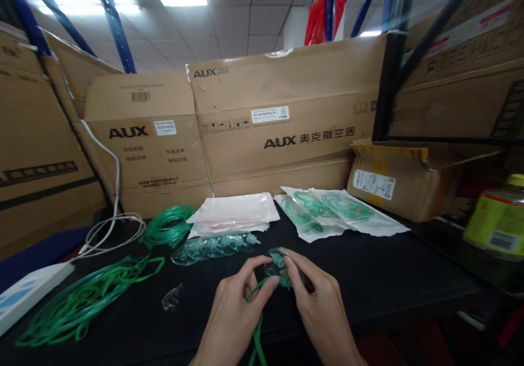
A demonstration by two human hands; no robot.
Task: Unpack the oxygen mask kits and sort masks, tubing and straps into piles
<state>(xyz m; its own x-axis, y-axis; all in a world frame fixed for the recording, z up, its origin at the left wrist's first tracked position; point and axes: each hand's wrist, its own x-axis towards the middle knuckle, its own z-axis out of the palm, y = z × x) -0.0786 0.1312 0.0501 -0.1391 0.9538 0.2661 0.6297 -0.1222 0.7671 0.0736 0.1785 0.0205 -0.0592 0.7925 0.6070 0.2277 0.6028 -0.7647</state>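
My left hand (237, 309) pinches a green elastic strap (258, 322) that hangs down toward me. My right hand (317, 300) grips a clear plastic mask (277, 261) with a green fitting, held just above the black table (388, 279). Both hands meet at the mask, fingers closed on it. A row of clear masks (213, 247) lies just beyond my hands. A small clear plastic piece (172, 298) lies to the left of my left hand.
A pile of green straps (82, 300) and a coil of green tubing (170, 225) lie at left. Empty bags (235, 213) and packed bags (335, 209) sit behind. Cardboard boxes (286, 126) wall the back; a white cable (110, 229) is at left.
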